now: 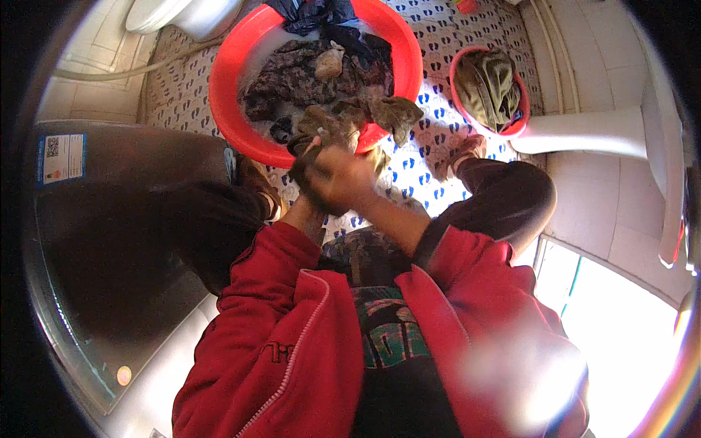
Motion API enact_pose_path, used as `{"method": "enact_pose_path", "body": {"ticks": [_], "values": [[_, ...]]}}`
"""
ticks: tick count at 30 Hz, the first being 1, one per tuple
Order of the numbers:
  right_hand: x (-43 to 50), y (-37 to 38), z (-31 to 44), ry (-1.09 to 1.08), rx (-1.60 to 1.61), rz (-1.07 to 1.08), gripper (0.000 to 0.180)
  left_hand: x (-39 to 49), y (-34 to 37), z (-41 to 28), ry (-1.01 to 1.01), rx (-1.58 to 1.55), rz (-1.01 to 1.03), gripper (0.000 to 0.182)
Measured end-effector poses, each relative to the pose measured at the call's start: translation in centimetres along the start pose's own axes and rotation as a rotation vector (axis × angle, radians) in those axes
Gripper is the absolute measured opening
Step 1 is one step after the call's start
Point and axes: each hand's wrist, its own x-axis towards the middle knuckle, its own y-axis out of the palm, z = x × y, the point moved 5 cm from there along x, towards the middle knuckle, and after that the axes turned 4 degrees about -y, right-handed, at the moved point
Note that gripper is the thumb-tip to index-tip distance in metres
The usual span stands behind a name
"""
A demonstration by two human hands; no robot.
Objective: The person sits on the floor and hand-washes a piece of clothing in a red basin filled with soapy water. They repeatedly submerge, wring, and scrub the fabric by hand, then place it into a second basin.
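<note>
Wet olive-brown cloth (334,123) lies bunched over the near rim of a large red plastic basin (233,107). My right hand (348,178), blurred, closes on part of it just in front of the rim. Pressed against it from the left is my left hand (310,205), also gripping the cloth; most of it is hidden behind cloth and the right hand. Dark patterned wet clothing (301,71) fills the basin amid cloudy, sudsy water. On top of it rests a small tan lump (329,63), possibly a tied pouch. Black fabric (317,13) drapes over the far rim.
A smaller pink-red tub (453,90) holding an olive garment (487,87) stands right, beside a white pedestal (591,131). At left is a dark glossy appliance-like box (131,159) with a label. A hose (164,63) crosses the footprint-patterned floor (181,104) near a white toilet (202,19).
</note>
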Motion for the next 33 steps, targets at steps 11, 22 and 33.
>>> {"method": "enact_pose_path", "body": {"ticks": [11,22,33], "values": [[-3.0,-1.9,-10.3,0.652,0.871,0.342,0.045,2.1,-1.5,-1.9,0.001,0.188,-0.466,0.037],[-5.5,-1.2,-8.0,0.684,0.795,0.511,0.071,1.4,0.0,-3.2,0.086,0.103,-0.322,0.040],[-2.9,-3.9,4.6,-0.103,-0.182,0.263,0.027,4.3,-6.6,-0.8,-0.396,0.007,-0.094,0.051]]}}
